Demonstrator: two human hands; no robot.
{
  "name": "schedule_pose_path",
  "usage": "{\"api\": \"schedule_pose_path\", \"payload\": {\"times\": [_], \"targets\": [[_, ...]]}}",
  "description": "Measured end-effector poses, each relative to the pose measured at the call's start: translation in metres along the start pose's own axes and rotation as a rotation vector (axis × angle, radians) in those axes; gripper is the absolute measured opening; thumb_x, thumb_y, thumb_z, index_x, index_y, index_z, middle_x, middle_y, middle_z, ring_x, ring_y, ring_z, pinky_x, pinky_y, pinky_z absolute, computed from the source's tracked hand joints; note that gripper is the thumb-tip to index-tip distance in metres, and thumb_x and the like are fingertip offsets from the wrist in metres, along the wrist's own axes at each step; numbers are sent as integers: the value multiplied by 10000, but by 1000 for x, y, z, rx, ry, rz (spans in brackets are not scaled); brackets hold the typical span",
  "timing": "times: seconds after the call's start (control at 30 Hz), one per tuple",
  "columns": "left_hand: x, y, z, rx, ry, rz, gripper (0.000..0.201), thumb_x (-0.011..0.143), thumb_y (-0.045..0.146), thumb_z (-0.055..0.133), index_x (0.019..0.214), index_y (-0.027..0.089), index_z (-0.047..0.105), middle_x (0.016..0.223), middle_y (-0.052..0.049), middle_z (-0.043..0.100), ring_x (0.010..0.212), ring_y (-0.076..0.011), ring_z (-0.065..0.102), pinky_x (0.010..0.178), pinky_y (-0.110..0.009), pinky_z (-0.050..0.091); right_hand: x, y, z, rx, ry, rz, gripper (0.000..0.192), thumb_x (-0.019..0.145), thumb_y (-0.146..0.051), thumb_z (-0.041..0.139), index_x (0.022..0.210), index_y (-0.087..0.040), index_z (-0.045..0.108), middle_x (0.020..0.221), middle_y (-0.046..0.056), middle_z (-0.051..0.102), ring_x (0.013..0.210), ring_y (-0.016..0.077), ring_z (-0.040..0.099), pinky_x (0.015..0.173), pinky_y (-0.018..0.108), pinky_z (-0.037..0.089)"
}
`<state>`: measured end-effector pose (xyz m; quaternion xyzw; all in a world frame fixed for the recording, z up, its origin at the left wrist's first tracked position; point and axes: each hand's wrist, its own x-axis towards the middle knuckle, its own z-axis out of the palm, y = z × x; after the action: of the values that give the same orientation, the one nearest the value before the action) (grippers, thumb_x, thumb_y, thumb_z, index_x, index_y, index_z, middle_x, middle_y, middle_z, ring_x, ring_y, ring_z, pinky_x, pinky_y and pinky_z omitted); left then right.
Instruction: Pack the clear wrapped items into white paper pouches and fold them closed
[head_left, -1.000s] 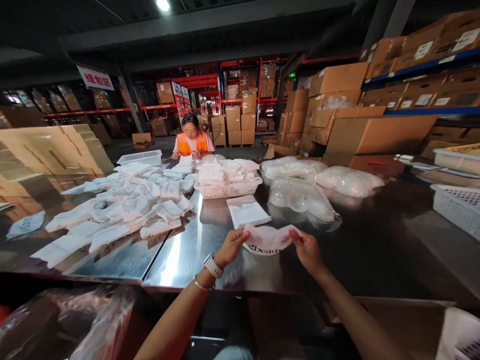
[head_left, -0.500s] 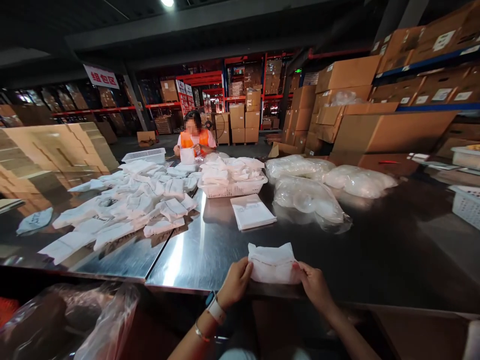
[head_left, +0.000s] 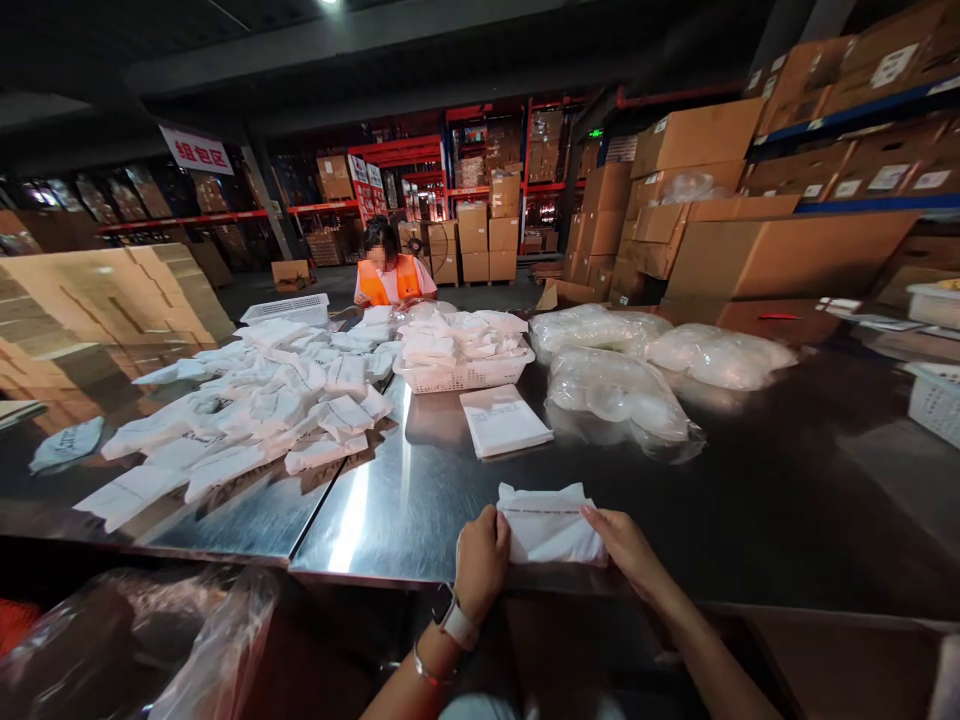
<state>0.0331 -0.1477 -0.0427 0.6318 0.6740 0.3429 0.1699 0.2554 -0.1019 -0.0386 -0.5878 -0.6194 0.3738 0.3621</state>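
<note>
A small white folded pouch (head_left: 550,524) lies flat on the steel table (head_left: 420,470) near its front edge. My left hand (head_left: 482,560) pinches the pouch's left edge, with a watch on that wrist. My right hand (head_left: 628,548) presses on its right edge. Just beyond the pouch sits a flat stack of white sheets (head_left: 504,420). Farther back stands a white basket (head_left: 465,375) heaped with folded pouches.
Many white pouches (head_left: 262,400) are spread over the table's left half. Clear plastic bags (head_left: 615,390) lie at right. A co-worker in an orange vest (head_left: 390,275) sits at the far end. Cardboard boxes (head_left: 750,250) line the right; crumpled plastic (head_left: 187,640) lies below left.
The pouch was held up between both hands, then came down and was folded flat onto the table's front edge. My hands stayed on its two sides.
</note>
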Motion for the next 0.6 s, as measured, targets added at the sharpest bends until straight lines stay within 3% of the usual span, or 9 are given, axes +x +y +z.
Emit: {"api": "schedule_pose_path", "payload": {"times": [0.07,0.13,0.23,0.3,0.33,0.37,0.43,0.53,0.6], "targets": [[0,4,-6,186,45,-30,302,949,270,369,759,203,593,682,-87,650,633,-234,612,597,-311,390,2,0,1,-27,16,5,567,678,-755,412,519,-210,402,505,-6,413,548,140,388,513,262,294],[-4,11,-13,316,128,41,287,933,182,373,764,199,605,675,-86,643,662,-237,622,716,-367,456,4,-2,2,-45,29,6,572,656,-767,403,501,-217,382,487,-9,394,536,136,372,508,264,281],[-15,28,-18,334,205,449,303,909,86,358,865,201,635,841,-99,687,898,-246,642,1050,-498,343,6,-5,3,-63,10,0,591,633,-793,396,481,-222,375,461,-8,391,515,135,368,496,269,272],[-21,42,-13,321,112,743,289,914,117,398,1066,198,629,1124,-123,670,1159,-266,560,1147,-521,216,6,-7,3,-69,-31,-16,598,646,-797,378,491,-220,406,467,4,435,505,146,399,492,275,291],[-22,47,-8,333,41,822,307,917,158,428,1173,185,595,1255,-139,614,1257,-278,490,1158,-522,207,6,-8,3,-86,-50,-27,598,660,-792,366,496,-220,423,473,14,466,501,157,426,488,280,304],[-21,51,-2,360,-31,847,351,919,206,452,1252,161,554,1343,-160,552,1315,-294,433,1155,-526,220,6,-8,2,-126,-60,-35,595,679,-780,357,490,-221,432,477,28,493,499,171,459,485,285,319],[-15,52,10,427,-127,770,450,923,297,473,1332,111,496,1400,-213,483,1342,-338,398,1126,-563,266,5,-7,-1,-305,-29,-28,572,750,-712,354,466,-226,453,482,64,542,515,210,537,487,298,348],[-1,39,19,447,-199,601,579,909,396,508,1408,115,422,1424,-253,436,1324,-385,412,1076,-610,314,3,-7,-6,-729,35,6,388,850,-407,429,550,-210,577,615,127,655,629,278,652,530,325,410],[6,27,18,386,-234,553,624,887,404,549,1439,165,387,1437,-228,432,1317,-374,426,1075,-596,328,3,-14,-8,-934,12,7,234,822,-212,458,678,-195,641,757,151,699,735,317,686,578,357,458]]}}
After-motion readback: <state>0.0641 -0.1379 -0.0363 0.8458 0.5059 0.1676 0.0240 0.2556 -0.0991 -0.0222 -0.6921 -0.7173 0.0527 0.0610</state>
